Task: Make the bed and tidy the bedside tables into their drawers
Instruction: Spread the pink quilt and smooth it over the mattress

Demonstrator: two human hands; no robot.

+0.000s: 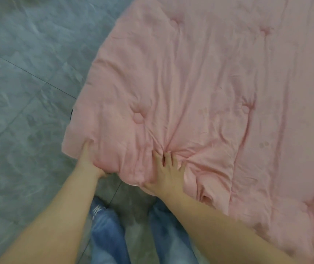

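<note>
Grey marbled floor tiles [19,92] lie beside the bed. My left hand [87,161] grips the corner of the soft pink tufted quilt [190,92]; my right hand [167,172] bunches its wrinkled edge above my jeans [104,225].

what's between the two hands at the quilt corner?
Head view: only bunched pink quilt edge spans from left hand to right hand; both grip it.
</note>
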